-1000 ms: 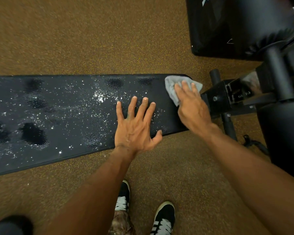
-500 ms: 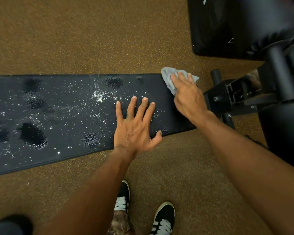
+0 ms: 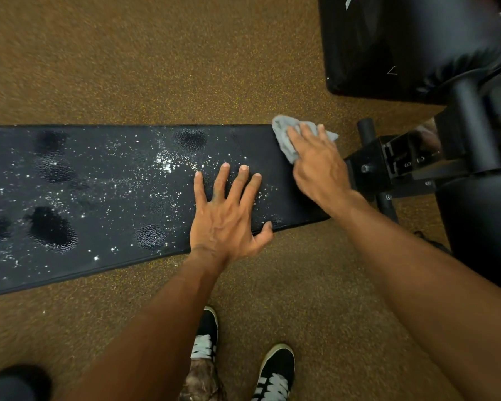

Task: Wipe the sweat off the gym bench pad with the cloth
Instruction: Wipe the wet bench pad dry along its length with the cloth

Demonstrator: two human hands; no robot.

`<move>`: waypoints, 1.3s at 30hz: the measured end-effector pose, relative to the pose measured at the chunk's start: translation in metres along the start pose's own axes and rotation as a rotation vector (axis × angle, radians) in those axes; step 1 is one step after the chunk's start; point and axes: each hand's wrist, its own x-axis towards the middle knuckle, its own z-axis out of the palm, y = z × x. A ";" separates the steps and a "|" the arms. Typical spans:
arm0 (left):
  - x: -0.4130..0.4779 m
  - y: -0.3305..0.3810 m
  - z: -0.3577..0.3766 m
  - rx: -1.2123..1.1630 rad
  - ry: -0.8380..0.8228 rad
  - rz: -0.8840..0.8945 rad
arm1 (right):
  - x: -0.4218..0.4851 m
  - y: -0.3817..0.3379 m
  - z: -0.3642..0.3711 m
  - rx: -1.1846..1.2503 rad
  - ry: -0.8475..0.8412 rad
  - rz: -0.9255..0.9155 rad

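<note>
A long black bench pad (image 3: 104,198) runs from the left edge to the middle right, speckled with shiny droplets and darker wet patches. My left hand (image 3: 229,215) lies flat on it with fingers spread, near its front edge. A grey cloth (image 3: 285,137) lies crumpled at the pad's far right corner. My right hand (image 3: 318,163) presses down on the cloth with straight fingers, covering most of it.
The bench's black metal frame (image 3: 394,166) and posts join the pad at the right. A big black padded block (image 3: 388,44) stands at the top right. Brown speckled floor (image 3: 128,59) surrounds the bench. My two black-and-white shoes (image 3: 275,371) stand below the pad.
My right hand has slid the cloth away from me, to the pad's far right corner. The left hand has stayed flat in the same place.
</note>
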 end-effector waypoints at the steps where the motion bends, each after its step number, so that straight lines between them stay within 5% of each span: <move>1: 0.000 0.000 0.000 0.001 0.001 0.000 | 0.005 -0.010 0.003 -0.013 0.007 -0.003; 8: 0.000 0.000 0.001 0.008 -0.016 0.003 | -0.071 -0.002 0.008 0.070 -0.040 -0.237; 15: 0.000 0.000 0.001 0.020 0.002 -0.001 | -0.039 -0.010 0.006 0.034 -0.019 -0.006; 21: -0.001 -0.001 0.001 0.026 -0.019 0.005 | -0.096 -0.007 0.018 0.067 -0.070 -0.217; 28: 0.000 -0.001 0.002 0.028 -0.009 0.006 | -0.072 -0.003 0.011 0.142 -0.031 0.041; 35: 0.000 -0.003 0.001 0.001 -0.015 0.014 | -0.124 0.011 0.023 0.132 -0.119 -0.262; 39: 0.000 -0.002 0.000 0.001 -0.025 0.009 | -0.112 0.014 0.023 0.042 -0.112 -0.120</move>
